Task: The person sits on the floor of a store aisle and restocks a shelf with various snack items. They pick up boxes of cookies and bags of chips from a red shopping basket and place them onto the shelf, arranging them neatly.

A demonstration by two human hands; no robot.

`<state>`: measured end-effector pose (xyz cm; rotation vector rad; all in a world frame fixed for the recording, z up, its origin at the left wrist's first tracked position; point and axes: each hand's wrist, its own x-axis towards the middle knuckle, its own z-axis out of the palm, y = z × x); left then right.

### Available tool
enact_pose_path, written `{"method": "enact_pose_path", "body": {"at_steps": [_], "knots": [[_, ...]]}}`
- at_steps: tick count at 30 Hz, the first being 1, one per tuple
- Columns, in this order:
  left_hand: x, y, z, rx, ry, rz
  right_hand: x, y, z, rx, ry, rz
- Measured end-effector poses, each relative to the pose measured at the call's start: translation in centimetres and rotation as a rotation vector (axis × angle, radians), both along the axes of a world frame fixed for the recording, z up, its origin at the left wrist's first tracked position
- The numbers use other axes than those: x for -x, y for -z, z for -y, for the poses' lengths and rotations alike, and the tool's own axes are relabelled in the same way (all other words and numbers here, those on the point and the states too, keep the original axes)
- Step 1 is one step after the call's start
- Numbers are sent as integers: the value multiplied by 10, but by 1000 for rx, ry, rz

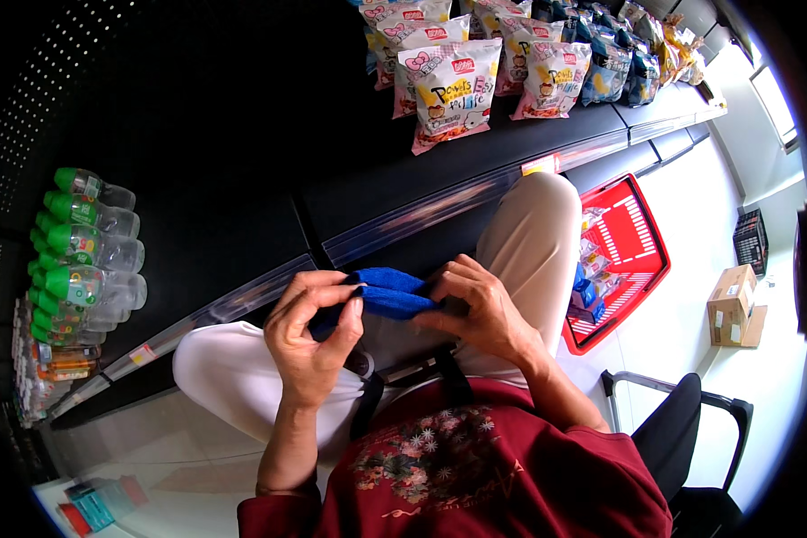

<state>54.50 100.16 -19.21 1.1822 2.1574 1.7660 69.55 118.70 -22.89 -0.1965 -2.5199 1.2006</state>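
Observation:
Between my two hands is a folded blue cloth (393,296), held over my lap in front of the shelf edge. My left hand (319,326) pinches its left end with thumb and fingers. At the other end my right hand (481,309) grips the cloth, its fingertips partly hidden by the fabric. The folds lie in two thick layers with a dark gap between them. Just beyond the cloth runs a black shelf (242,222) with a clear plastic price strip (437,208) along its front.
Snack bags (450,94) stand in rows at the back right of the shelf. Green-capped bottles (84,249) are grouped at the left. A red shopping basket (635,269) holding packets stands beside my right knee. Also right are a cardboard box (733,302) and a black chair (672,430).

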Motion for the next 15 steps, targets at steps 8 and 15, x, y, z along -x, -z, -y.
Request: {"method": "enact_pose_path", "body": {"at_steps": [8,15], "knots": [[3,13,12,-67,14,307,-7,-8,-9,185,108,-42],[2,13,14,-105,52,381,-10,-29,2,515,184,14]]}}
